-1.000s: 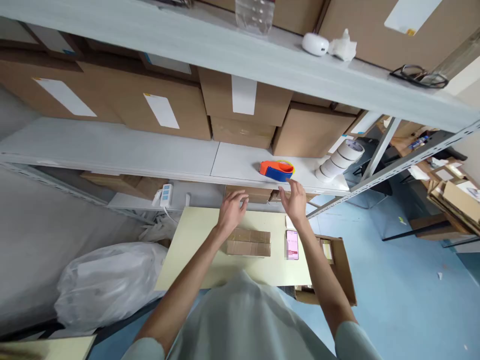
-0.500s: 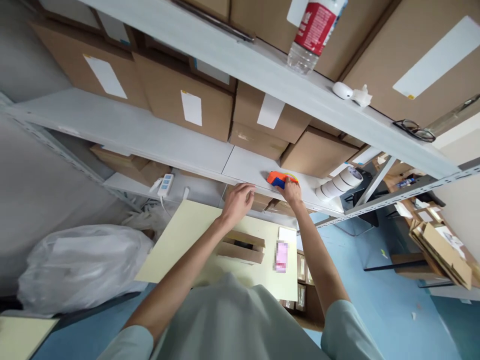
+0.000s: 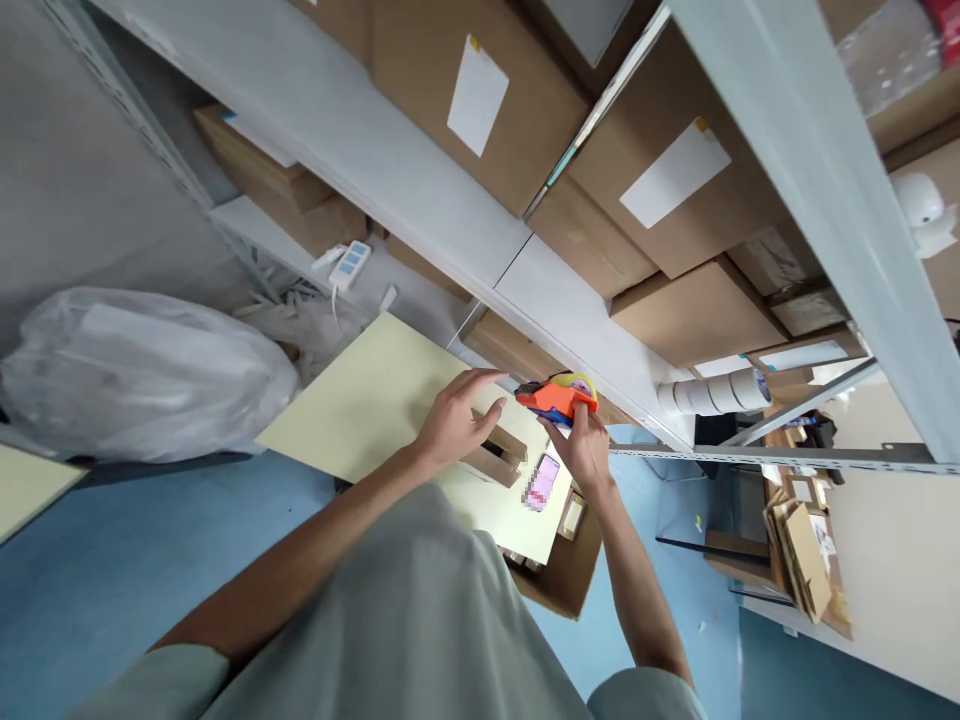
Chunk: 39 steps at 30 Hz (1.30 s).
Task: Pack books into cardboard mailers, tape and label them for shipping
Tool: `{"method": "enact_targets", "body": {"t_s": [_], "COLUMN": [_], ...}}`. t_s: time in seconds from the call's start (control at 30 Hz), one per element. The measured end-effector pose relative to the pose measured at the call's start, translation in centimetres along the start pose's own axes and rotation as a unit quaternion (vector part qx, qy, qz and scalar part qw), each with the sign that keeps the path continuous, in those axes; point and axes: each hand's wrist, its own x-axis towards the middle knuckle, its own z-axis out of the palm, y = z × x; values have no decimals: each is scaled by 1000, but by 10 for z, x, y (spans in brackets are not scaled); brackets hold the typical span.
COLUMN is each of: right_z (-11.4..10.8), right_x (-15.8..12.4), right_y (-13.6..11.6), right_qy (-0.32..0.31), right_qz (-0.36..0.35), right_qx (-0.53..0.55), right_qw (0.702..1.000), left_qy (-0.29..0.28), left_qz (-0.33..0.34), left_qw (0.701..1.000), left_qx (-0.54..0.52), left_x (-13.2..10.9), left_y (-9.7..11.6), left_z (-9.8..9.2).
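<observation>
My right hand [image 3: 583, 445] is closed on an orange and blue tape dispenser [image 3: 556, 397] with a yellow part, held up in front of the shelf's edge. To its left my left hand [image 3: 459, 420] is open, thumb and fingers apart, with nothing in it. Below the hands a narrow cardboard box [image 3: 496, 462] with its top open lies on the pale yellow table [image 3: 360, 400], partly hidden by my left hand. A pink phone [image 3: 541, 482], partly blurred, lies to the right of that box.
Cardboard boxes [image 3: 592, 235] line the grey shelf [image 3: 555, 295], with white tape rolls [image 3: 716, 392] at its right end. A power strip [image 3: 350, 266] sits on the lower shelf. A large plastic-wrapped bundle [image 3: 150, 375] is at the left; an open carton [image 3: 574, 570] stands beneath the table.
My right hand has lifted the tape dispenser off the shelf and brought it out over the table side. My left hand has opened wider. The view has tilted and turned.
</observation>
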Motion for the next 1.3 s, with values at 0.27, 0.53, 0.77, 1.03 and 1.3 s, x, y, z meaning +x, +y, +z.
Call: {"method": "enact_targets", "body": {"t_s": [0.27, 0.53, 0.77, 1.03, 1.3], "right_z": [-6, -8, 1, 6, 10], "right_x": [-31, -36, -38, -47, -61], "right_y": [-37, -56, -70, -84, -95], "right_qy": [-63, -84, -49, -92, -97], "right_qz": [-44, -71, -117, -74, -38], "right_qx": [29, 9, 10, 2, 15], "right_qw": [997, 994, 992, 993, 994], "left_qy": [-64, -46, -58, -79, -120], "left_qz": [-8, 21, 30, 21, 14], "left_qw": [997, 997, 995, 994, 989], "left_qx": [-42, -52, -69, -79, -79], "left_x": [-34, -47, -47, -55, -59], "left_y": [1, -18, -35, -58, -67], "left_z": [-22, -35, -48, -51, -53]}}
